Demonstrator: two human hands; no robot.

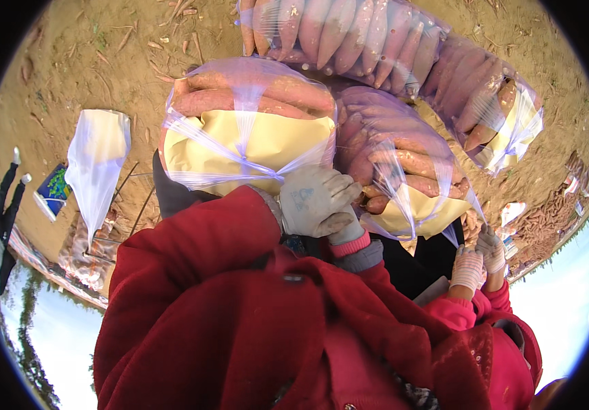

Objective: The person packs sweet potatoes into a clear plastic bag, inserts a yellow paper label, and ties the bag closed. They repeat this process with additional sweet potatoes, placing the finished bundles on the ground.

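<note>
Before me stands a clear plastic bag of sweet potatoes [253, 92], a yellow paper sheet [207, 148] covering its near part. Its film is drawn into strands that meet in a twisted gather [274, 175] and run to my left hand. Gloved in light grey with a blue print, my left hand [309, 200] is curled closed on the gathered plastic. My right hand [348, 228], in a similar glove with a pink cuff, is pressed against it from below and to the right. Most of its fingers are hidden behind the left hand, so its grip does not show.
To my right, a co-worker's gloved hands [471, 264] hold the plastic of another sweet potato bag [402, 148]. More filled bags [345, 36] stand beyond. On the left, an upright metal frame [133, 205] stands near a plastic bag with a paper lining [100, 148]. Loose roots [540, 220] lie far right.
</note>
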